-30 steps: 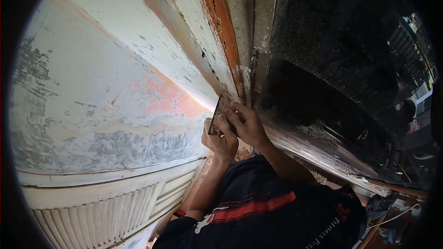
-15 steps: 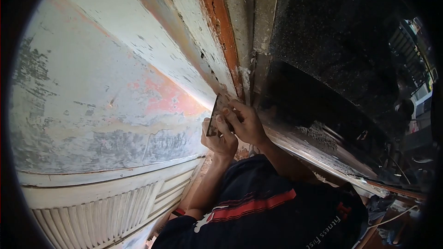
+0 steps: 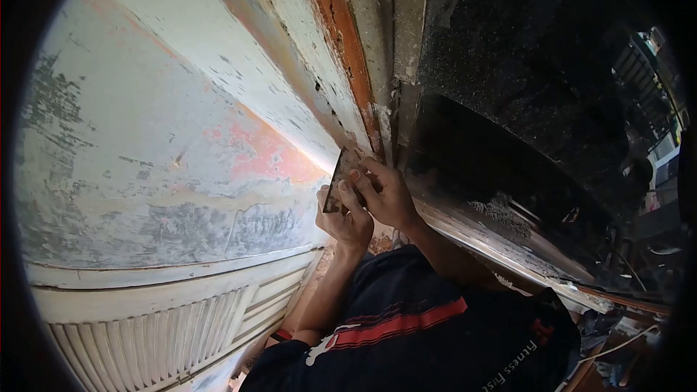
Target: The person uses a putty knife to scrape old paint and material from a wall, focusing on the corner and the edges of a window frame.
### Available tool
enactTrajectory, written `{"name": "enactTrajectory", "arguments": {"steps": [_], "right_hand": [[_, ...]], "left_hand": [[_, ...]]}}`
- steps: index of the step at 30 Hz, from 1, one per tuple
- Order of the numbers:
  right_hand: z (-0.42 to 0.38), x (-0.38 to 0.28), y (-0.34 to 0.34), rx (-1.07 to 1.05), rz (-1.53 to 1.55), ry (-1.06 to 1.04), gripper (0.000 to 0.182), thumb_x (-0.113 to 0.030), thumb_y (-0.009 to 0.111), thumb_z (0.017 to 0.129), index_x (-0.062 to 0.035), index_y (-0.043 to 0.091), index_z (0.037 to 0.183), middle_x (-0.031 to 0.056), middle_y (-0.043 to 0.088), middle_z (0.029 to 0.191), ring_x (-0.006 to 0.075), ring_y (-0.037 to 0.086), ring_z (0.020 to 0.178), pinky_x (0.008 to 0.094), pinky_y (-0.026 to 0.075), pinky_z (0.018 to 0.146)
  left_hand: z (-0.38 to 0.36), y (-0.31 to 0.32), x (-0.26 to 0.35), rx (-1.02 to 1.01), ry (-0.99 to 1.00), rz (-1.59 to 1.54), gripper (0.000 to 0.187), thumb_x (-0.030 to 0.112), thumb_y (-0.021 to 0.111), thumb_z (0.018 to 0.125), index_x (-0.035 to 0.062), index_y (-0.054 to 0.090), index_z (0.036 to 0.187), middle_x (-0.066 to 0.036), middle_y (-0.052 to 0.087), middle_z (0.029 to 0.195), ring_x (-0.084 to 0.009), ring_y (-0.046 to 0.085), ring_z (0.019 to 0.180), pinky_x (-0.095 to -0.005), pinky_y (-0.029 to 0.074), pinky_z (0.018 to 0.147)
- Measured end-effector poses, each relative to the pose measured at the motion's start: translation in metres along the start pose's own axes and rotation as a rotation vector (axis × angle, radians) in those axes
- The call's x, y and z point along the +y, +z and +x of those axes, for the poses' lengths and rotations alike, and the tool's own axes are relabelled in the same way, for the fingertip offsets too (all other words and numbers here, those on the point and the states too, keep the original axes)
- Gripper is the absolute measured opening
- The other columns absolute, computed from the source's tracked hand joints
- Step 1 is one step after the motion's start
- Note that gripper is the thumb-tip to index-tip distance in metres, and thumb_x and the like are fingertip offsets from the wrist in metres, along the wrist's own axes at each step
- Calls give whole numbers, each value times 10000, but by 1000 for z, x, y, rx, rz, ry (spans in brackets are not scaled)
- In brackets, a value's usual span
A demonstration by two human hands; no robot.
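Note:
A thin, flat, stained plate point(image 3: 337, 194) with a dark straight edge is held between both hands at the foot of the worn wooden frame. My left hand point(image 3: 347, 221) grips its lower part, thumb on the face and fingers behind. From the right, my right hand point(image 3: 388, 194) pinches it with thumb and fingers. The plate's upper end meets the peeling frame point(image 3: 312, 83), beside an orange-brown strip point(image 3: 347, 36). What the plate is exactly cannot be made out.
On the left is a patchy wall point(image 3: 145, 145) with pink and grey areas, above a white louvered panel point(image 3: 145, 345). A dark glass pane point(image 3: 523, 51) fills the right side. A ledge point(image 3: 508, 250) with debris runs below it.
The view has shifted very slightly. Both hands keep their hold on the plate in nearly the same place.

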State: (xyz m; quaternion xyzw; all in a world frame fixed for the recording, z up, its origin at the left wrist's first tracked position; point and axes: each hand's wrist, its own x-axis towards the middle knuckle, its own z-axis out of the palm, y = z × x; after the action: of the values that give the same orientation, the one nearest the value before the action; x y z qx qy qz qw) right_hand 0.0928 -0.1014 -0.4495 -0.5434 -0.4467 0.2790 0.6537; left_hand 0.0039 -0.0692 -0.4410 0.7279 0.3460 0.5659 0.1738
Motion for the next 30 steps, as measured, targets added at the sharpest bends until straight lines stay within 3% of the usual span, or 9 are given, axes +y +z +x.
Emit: {"name": "enactTrajectory", "arguments": {"steps": [8, 11, 21, 26, 28, 30], "right_hand": [[-1, -3, 1, -10, -7, 4, 250, -224, 579, 977, 20, 575, 923, 12, 544, 679, 19, 472, 603, 219, 380, 487], [-2, -2, 2, 25, -26, -8, 252, -226, 579, 977, 21, 577, 926, 14, 545, 681, 22, 477, 609, 220, 385, 493], [1, -4, -2, -38, -11, 53, 252, -230, 580, 976, 20, 588, 955, 11, 525, 649, 27, 478, 598, 223, 375, 482], [10, -13, 0, -12, -50, -55, 231, -207, 595, 966, 24, 588, 957, 27, 546, 648, 27, 485, 590, 231, 377, 481], [9, -15, -1, 6, -44, -99, 236, -208, 594, 966, 28, 593, 976, 34, 558, 657, 31, 493, 592, 234, 382, 481], [8, -15, -1, 26, -32, -146, 243, -209, 594, 966, 31, 597, 994, 41, 571, 667, 34, 501, 594, 237, 387, 481]], "left_hand": [[0, 2, 2, 52, 0, -12, 142, 28, 549, 928, -37, 633, 834, -156, 593, 705, -280, 578, 554, -351, 436, 506], [-6, 3, -1, 48, -88, -53, 147, 25, 549, 926, -41, 633, 825, -161, 598, 710, -282, 584, 559, -352, 442, 510], [-1, 2, 3, 40, -10, -16, 140, 22, 555, 920, -40, 622, 813, -155, 585, 692, -288, 577, 564, -367, 429, 501], [11, 0, 10, 45, -68, -47, 121, 10, 550, 918, -40, 618, 830, -155, 586, 693, -292, 562, 553, -366, 418, 494], [12, 1, 6, 46, 47, -20, 126, 10, 544, 922, -39, 622, 836, -152, 599, 705, -283, 565, 553, -360, 423, 498], [5, 0, 3, 32, 15, -22, 129, 14, 545, 924, -37, 625, 836, -148, 603, 702, -277, 568, 556, -357, 428, 502]]}}
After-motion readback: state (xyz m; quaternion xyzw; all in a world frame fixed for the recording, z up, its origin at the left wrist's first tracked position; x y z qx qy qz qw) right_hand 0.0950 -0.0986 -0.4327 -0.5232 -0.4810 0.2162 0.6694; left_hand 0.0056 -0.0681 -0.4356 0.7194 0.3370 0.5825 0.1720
